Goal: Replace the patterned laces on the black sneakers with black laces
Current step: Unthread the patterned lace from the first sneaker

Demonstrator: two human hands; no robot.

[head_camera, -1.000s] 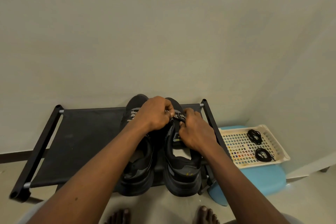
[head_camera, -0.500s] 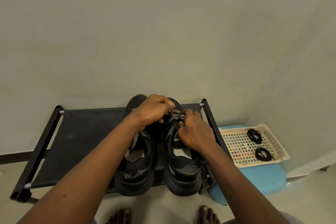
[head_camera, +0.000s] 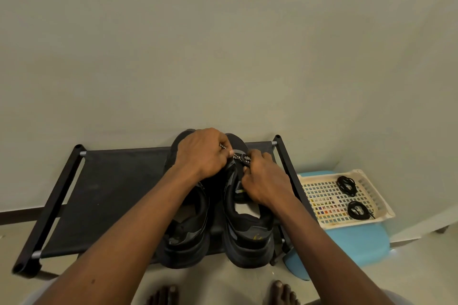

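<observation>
Trouble from here would most likely be a snag. You have the black-and-white patterned lace [head_camera: 244, 157] pinched from both sides over the lacing of the right black sneaker [head_camera: 247, 238]. If you haul on it while it is still crossed through the eyelets, it may bind. It could also drag the shoe forward off the black fabric shoe rack [head_camera: 111, 193], or knock the left black sneaker [head_camera: 184, 235] standing just beside it at 9 o'clock. Your left hand [head_camera: 202, 153] reaches across that left shoe, fingers curled tight on the lace, a short checked end poking out at 12 o'clock of the knuckles. Your right hand [head_camera: 266, 181] has its fingers narrowed to a pinch on the lace near the tongue. Neither hand seems to steady the shoe, so I judge a sharp tug would go unchecked. The two coiled black laces [head_camera: 347, 184] lie untouched in the cream perforated plastic basket [head_camera: 357, 222] on the blue stool [head_camera: 347, 245], at 3 o'clock of the rack and well apart from your hands. Against half a second ago, your left hand sits a little further toward 12 o'clock, and the checked strand that hung over the left sneaker's opening no longer shows there. Your right hand, both shoes and the basket have kept their places
</observation>
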